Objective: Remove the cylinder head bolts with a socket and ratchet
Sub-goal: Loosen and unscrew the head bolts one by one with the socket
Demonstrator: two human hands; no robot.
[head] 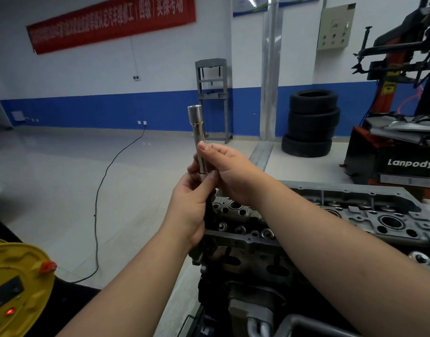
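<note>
My right hand pinches the long socket upright; my left hand grips the ratchet below, above the cylinder head. I should seat the socket squarely until it locks, I judge.

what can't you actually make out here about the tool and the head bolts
- Ratchet: head view, mostly hidden behind the left hand; only a dark handle part shows.
- Joint between the long socket and ratchet: covered by fingers of the right hand.
- Cylinder head bolts: head view, too small and dim to tell from other holes; the right forearm covers part.
- Red banner text: blurred.
</note>
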